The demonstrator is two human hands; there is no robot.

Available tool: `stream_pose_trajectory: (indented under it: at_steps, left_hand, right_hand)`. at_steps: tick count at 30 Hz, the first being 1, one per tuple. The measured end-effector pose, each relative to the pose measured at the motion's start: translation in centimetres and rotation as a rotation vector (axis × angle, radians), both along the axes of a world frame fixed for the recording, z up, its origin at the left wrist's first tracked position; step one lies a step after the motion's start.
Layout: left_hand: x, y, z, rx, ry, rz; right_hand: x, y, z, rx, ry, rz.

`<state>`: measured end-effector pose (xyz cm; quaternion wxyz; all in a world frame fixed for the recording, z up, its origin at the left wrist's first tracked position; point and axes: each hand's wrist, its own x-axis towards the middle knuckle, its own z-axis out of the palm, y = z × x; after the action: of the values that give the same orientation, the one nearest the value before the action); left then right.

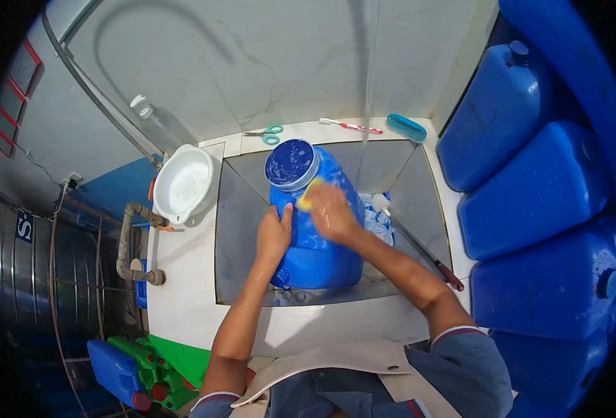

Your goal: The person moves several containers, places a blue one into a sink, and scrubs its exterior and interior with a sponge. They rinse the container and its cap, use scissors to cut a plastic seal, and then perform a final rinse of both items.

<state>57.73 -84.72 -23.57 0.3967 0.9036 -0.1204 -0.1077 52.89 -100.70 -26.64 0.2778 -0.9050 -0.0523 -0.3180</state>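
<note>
A blue water jug (308, 261) with a wide dark-blue cap (291, 164) at its far end stands in the grey sink (242, 202). My left hand (274, 235) holds it by its left side, thumb up and the other fingers partly hidden. Pinched in my right hand (332, 214), a yellow sponge (308, 198) presses on the jug just below the cap. A smaller ribbed spout (280, 277) sticks out at the jug's near left corner. Suds and wet streaks show on the cap.
Left of the sink sits a white basin (184, 182). Teal-handled scissors (271, 134), a toothbrush (349, 126) and a teal brush (406, 127) lie along the back ledge. A dark-handled rod (426, 254) leans across the right edge. Several blue jugs (524, 202) line the right.
</note>
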Motion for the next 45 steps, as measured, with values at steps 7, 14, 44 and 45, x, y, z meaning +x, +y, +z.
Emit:
stream_pose_trajectory:
  at_steps: [7,14,44,45]
  left_hand:
    - [-0.4,-0.8,0.2,0.131,-0.525,-0.025]
    - [3.4,1.5,-1.4,-0.050,0.085,0.066]
    - [4.4,9.6,-5.9,-0.279,0.455,0.401]
    - [4.5,9.6,-6.1,-0.286,0.451,0.391]
  right_hand:
    - [0.3,2.7,0.7,-0.149,0.513,0.496]
    - [-6.3,5.4,-1.3,0.225,0.140,0.164]
    - [5.9,-2.0,-19.2,0.404,0.206,-0.156]
    - [2.7,-3.7,-19.8,0.443,0.356,-0.228]
